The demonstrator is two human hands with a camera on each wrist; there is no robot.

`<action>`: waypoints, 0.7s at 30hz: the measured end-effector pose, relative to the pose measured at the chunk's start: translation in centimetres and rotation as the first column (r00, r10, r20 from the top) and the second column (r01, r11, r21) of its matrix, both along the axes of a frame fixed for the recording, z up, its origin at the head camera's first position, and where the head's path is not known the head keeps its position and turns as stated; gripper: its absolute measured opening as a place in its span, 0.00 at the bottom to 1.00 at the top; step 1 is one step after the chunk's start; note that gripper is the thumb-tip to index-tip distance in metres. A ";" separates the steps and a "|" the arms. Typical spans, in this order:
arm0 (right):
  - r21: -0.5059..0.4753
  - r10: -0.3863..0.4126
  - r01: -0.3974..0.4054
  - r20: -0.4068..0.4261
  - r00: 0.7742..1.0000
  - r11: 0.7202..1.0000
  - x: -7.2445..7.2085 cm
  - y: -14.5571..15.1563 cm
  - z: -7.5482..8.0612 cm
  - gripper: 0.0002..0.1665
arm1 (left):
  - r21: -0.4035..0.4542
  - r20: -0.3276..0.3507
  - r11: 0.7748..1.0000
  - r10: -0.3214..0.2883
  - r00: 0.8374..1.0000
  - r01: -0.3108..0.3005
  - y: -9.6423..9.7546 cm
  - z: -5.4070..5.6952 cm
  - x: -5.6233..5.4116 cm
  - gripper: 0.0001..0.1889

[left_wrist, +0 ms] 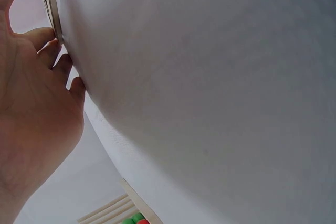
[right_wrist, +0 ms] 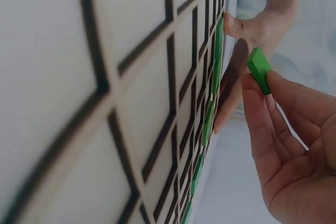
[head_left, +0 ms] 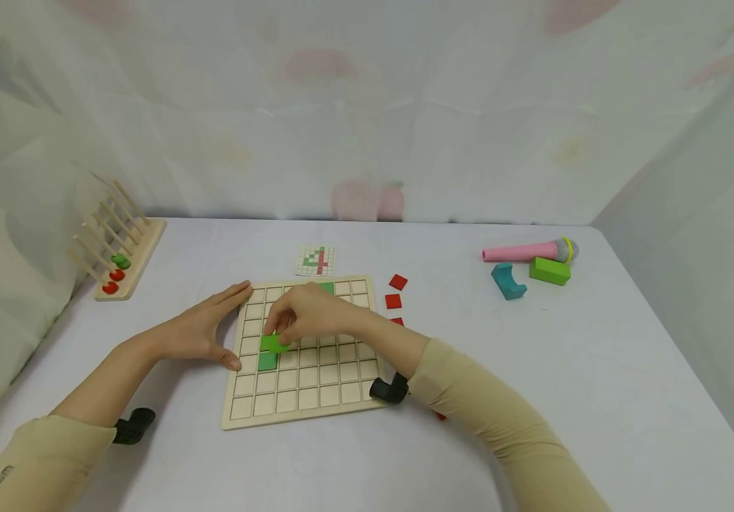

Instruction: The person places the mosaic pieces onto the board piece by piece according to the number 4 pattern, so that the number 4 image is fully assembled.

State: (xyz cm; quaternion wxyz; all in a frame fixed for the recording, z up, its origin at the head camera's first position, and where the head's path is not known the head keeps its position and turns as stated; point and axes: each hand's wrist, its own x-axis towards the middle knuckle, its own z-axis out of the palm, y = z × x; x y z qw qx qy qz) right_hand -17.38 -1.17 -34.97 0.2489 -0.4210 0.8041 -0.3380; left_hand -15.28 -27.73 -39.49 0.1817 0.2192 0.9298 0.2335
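Two, perhaps three, fingers [right_wrist: 258, 121] pinch green tile [right_wrist: 258, 68].

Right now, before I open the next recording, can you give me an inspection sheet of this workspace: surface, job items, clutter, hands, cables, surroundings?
Surface: white-covered table, no spill seen.
Job's things: grid board bearing green tiles; red tiles right of it, some partly hidden by the right arm; pattern card beyond its far edge.
Clutter: pink microphone, green block and teal curved piece at far right; peg rack with red and green beads at far left.
Left hand: spread, touching the board's left edge.
Right hand: pinches a green tile above the board.
Cables: nothing seen.
Surroundings: pale printed curtain behind and at both sides.
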 end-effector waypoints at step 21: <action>0.118 0.018 -0.017 -0.008 1.000 0.993 0.2 -0.2 -1.4 0.07 | 0.011 0.010 1.000 0.003 1.000 -0.003 0.0 0.0 0.0 0.72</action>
